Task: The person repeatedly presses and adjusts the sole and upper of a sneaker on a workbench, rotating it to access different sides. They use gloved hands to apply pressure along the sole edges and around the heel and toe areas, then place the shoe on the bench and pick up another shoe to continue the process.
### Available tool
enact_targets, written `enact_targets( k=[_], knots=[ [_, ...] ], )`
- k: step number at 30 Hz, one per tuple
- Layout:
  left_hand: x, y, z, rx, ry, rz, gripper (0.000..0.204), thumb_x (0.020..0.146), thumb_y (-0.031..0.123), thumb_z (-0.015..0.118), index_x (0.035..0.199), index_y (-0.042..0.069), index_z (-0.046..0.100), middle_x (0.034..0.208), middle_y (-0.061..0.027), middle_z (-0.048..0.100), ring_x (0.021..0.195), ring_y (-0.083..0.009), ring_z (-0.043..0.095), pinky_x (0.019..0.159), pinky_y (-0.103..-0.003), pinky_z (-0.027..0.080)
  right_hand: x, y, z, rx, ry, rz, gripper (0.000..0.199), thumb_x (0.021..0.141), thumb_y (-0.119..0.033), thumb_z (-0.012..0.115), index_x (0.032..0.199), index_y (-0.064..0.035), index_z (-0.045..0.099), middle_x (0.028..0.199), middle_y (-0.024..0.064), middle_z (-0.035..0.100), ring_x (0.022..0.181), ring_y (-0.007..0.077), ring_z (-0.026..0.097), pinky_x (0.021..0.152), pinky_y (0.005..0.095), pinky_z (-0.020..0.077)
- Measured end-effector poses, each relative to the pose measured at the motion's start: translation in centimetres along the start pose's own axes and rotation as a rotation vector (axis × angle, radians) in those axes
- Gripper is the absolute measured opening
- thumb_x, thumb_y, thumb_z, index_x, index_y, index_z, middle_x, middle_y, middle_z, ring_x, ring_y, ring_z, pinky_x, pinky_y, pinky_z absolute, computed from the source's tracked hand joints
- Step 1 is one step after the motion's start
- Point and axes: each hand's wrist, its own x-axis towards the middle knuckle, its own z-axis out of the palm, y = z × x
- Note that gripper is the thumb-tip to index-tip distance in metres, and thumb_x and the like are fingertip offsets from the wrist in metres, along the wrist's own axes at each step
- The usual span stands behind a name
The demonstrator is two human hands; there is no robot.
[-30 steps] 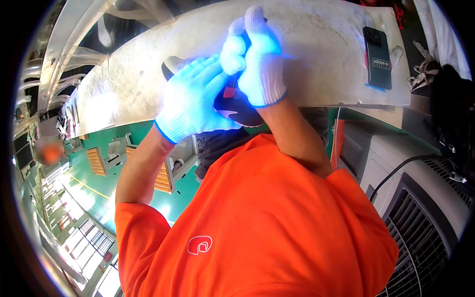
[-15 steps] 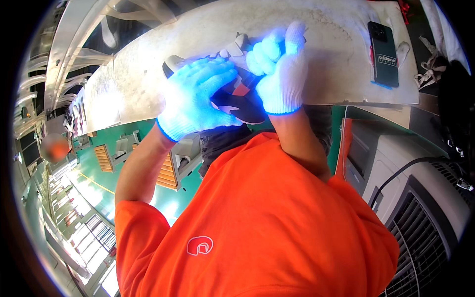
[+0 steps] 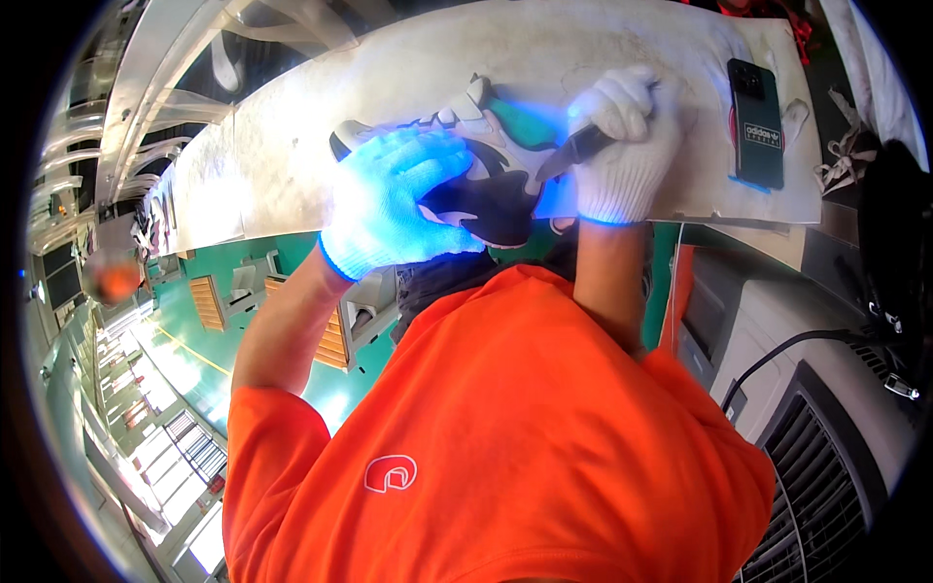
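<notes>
A sneaker (image 3: 501, 202) in black, grey and white lies near the table's front edge, with a green part (image 3: 525, 124) at its far right. Over its left portion spreads my left hand (image 3: 397, 199) in a white glove lit blue, its thumb on the near side and its fingers across the top, gripping it. My right hand (image 3: 622, 146), also gloved, is closed just right of the sneaker. From its fist a dark, blade-like piece (image 3: 575, 151) points left and down toward the sneaker; whether it touches is unclear. The held end is hidden by the fingers.
The pale, stained worktable (image 3: 321, 87) curves across the top. A dark phone (image 3: 755, 126) lies on its right part. Clear curved plastic (image 3: 160, 112) stands at the far left. A grey machine with a vent grille (image 3: 826, 457) and black cable is beside me on the right.
My right hand has moved right, off the sneaker, baring the green part and the dark blade-like piece in its fist. My left hand stays on the sneaker, shifted slightly.
</notes>
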Motion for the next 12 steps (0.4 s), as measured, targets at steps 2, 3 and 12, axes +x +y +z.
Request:
enact_targets(
  k=[2,3,12],
  knots=[
    [0.4,0.0,0.1,-0.008,0.005,0.013,0.074,0.058,0.052,0.104,0.113,0.007,0.083,0.116,-0.0143,0.084,0.112,-0.0362,0.082,0.103,-0.048,0.063,-0.2,0.0,0.6,-0.470,0.074,-0.110,0.050,0.115,-0.061,0.058,0.098,-0.0144,0.064,0.074,-0.0051,0.049,0.056,0.0094,0.042,0.055,0.0289,0.0354],
    [0.2,0.2,0.2,-0.008,0.012,0.010,0.074,0.058,0.053,0.104,0.113,0.007,0.083,0.117,-0.0142,0.084,0.113,-0.0362,0.082,0.103,-0.048,0.063,-0.7,1.2,0.8,-0.720,0.170,-0.166,0.050,0.115,-0.060,0.058,0.096,-0.0140,0.064,0.073,-0.0041,0.050,0.055,0.0105,0.043,0.055,0.0287,0.0350],
    [0.0,1.9,-0.8,0.063,-0.119,-0.085,0.087,0.060,0.061,0.103,0.123,0.007,0.078,0.128,-0.0154,0.080,0.122,-0.0391,0.077,0.105,-0.048,0.062,-0.9,3.1,-2.8,-0.568,0.059,0.016,0.049,0.114,-0.058,0.061,0.092,-0.0149,0.062,0.068,-0.0002,0.052,0.050,0.0146,0.043,0.048,0.0341,0.0363]
  ],
)
